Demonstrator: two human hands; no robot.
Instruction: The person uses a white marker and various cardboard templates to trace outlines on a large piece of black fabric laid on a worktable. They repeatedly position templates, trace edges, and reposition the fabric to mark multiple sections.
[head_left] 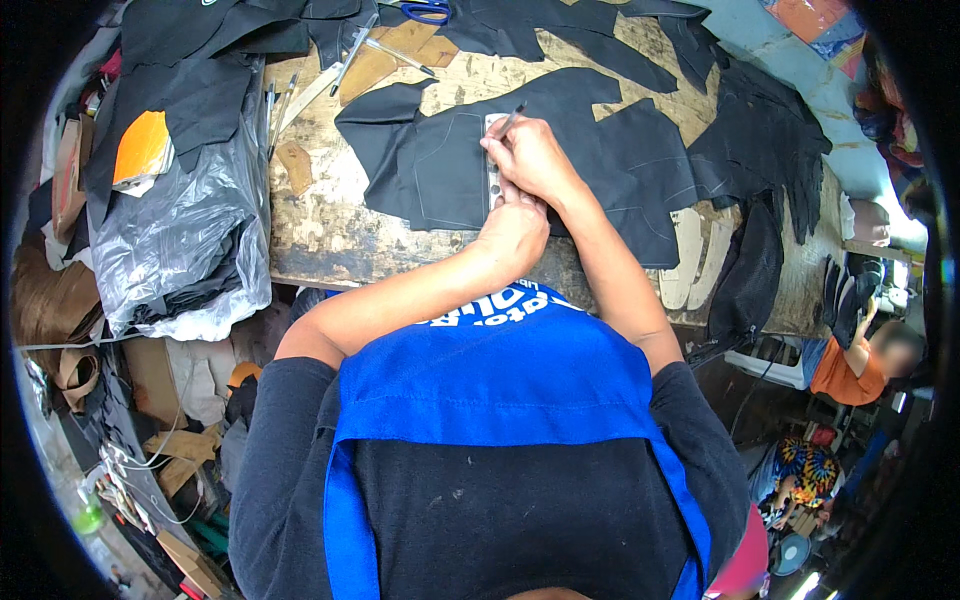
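Observation:
A black sheet of material (445,170), with thin pale lines drawn on it, lies on the worn wooden table in front of me. Across it, running away from me, is a narrow pale ruler-like strip (493,172) with dark holes. My left hand (516,234) presses on the strip's near end, fingers curled and partly hidden. Just beyond it, my right hand (535,158) is closed round a pen (514,116), held tilted beside the strip's far end. The pen's tip is hidden by the fingers.
Several pens (352,60), brown template pieces (400,55) and blue-handled scissors (427,12) lie at the back. A clear plastic bag (185,240) of black pieces is at left. Pale templates (690,262) and more black material (765,130) are at right. Another person (850,370) is farther right.

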